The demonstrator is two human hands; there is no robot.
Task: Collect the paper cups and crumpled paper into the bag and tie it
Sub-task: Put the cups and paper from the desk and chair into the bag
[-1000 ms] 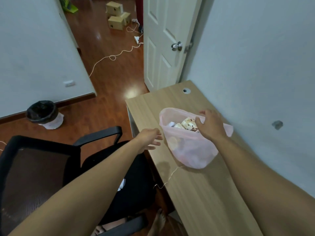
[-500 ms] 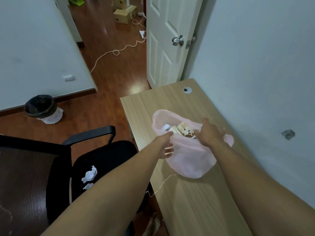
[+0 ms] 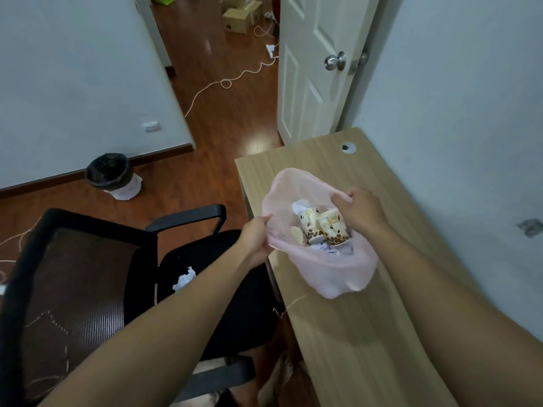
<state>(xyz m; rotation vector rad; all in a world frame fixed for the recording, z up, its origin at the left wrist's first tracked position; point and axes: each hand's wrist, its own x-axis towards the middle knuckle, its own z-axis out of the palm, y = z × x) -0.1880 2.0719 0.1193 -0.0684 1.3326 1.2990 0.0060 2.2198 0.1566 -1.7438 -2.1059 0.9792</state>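
Observation:
A thin pink plastic bag [image 3: 329, 268] rests on the wooden desk [image 3: 367, 333], its mouth spread wide. Inside lie paper cups [image 3: 321, 227] printed with brown coffee beans, with crumpled white paper [image 3: 301, 206] beside and under them. My left hand [image 3: 255, 240] pinches the bag's left rim at the desk edge. My right hand [image 3: 363, 212] grips the right rim. One piece of crumpled paper [image 3: 184, 279] lies on the seat of the black chair [image 3: 205, 286], left of the desk.
A black-lined waste bin [image 3: 110, 174] stands on the wooden floor by the left wall. A white door [image 3: 311, 69] is ajar behind the desk. Cables [image 3: 226, 82] and cardboard boxes [image 3: 239, 17] lie further down the floor. A thin string [image 3: 289, 305] hangs over the desk edge.
My left hand reached from the desk edge to the bag and took its left rim. Both hands have pulled the mouth open, showing the cups. The view shifted, revealing paper on the chair.

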